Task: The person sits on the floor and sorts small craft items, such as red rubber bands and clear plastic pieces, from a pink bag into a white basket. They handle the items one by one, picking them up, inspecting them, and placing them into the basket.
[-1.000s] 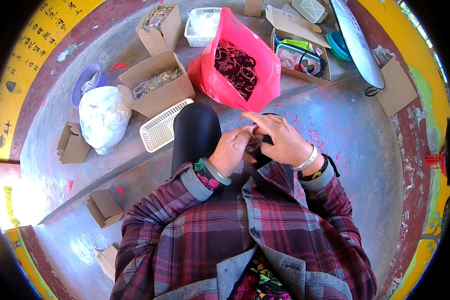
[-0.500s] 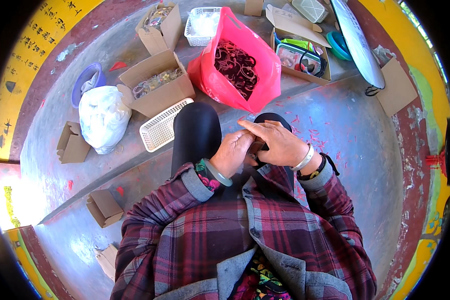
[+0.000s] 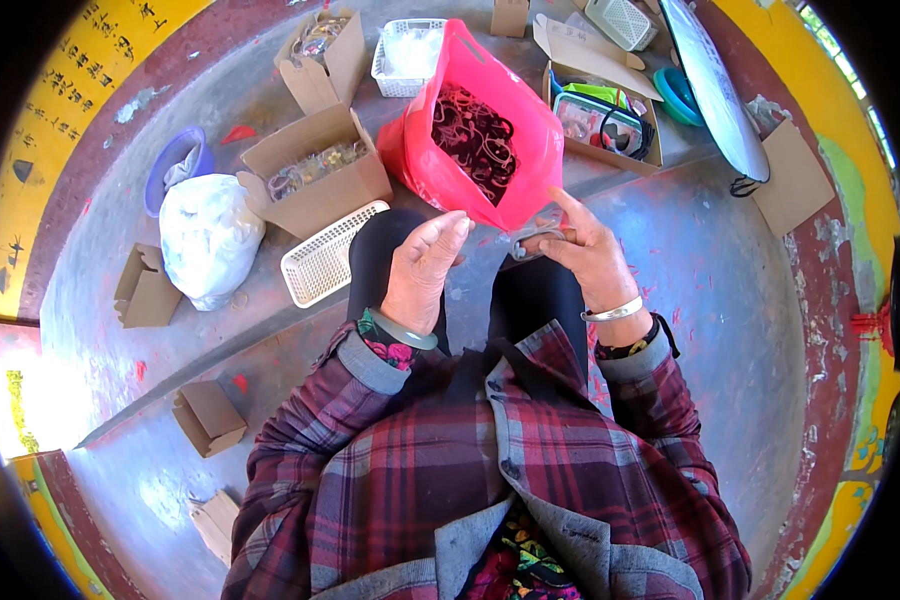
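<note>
A: Left hand point(image 3: 417, 272)?
B: Thumb and fingertips together, near pink bag point(image 3: 532, 150).
A: Right hand point(image 3: 598, 268)?
B: Index extended by bag's rim; others curled beside small grey thing point(image 3: 521, 243). Grip: can't tell.
A: Bag?
B: On floor point(image 3: 720, 310), ahead, dark loops point(image 3: 473, 140) inside.

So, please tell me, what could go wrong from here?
The right hand has its fingers at or very near the open pink plastic bag; a push might tip it and spill the dark loops.

The cream mesh basket lies beside the left knee, so a shifting leg could knock it.
</note>
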A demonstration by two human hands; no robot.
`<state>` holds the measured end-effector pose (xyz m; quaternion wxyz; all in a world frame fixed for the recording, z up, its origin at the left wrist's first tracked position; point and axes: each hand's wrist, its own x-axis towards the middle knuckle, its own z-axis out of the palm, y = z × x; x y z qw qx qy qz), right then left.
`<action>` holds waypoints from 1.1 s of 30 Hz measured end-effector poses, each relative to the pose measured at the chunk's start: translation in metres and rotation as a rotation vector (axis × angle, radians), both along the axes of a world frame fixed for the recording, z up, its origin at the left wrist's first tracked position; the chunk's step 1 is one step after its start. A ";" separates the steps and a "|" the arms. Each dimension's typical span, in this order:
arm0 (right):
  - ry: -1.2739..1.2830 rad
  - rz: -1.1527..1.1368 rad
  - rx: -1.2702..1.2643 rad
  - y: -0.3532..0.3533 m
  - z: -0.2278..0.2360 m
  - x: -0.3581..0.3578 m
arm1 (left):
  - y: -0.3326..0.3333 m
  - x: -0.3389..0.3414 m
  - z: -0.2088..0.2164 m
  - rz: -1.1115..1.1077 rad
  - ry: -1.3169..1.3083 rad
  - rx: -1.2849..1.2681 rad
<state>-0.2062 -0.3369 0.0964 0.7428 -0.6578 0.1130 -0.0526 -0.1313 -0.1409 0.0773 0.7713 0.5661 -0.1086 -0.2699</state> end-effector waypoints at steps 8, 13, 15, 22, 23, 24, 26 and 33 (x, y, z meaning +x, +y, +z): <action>-0.023 -0.208 0.327 0.026 -0.007 0.002 | -0.019 -0.019 -0.031 -0.199 0.405 -0.427; 0.016 -0.169 0.447 0.044 -0.008 0.001 | -0.020 -0.017 -0.023 -0.083 0.445 -0.487; 0.042 -0.135 0.496 0.049 -0.008 0.001 | -0.019 -0.016 -0.028 -0.025 0.453 -0.489; 0.092 -0.120 0.542 0.053 -0.011 0.002 | -0.014 -0.010 -0.027 -0.081 0.466 -0.521; 0.088 -0.120 0.536 0.053 -0.013 0.001 | -0.014 -0.010 -0.026 -0.082 0.467 -0.519; 0.084 -0.121 0.530 0.052 -0.016 0.001 | -0.015 -0.011 -0.026 -0.082 0.468 -0.517; 0.051 -0.087 0.523 0.054 -0.022 0.000 | -0.017 -0.012 -0.030 -0.080 0.457 -0.485; 0.036 -0.038 0.561 0.056 -0.020 0.000 | -0.018 -0.013 -0.050 -0.112 0.363 -0.478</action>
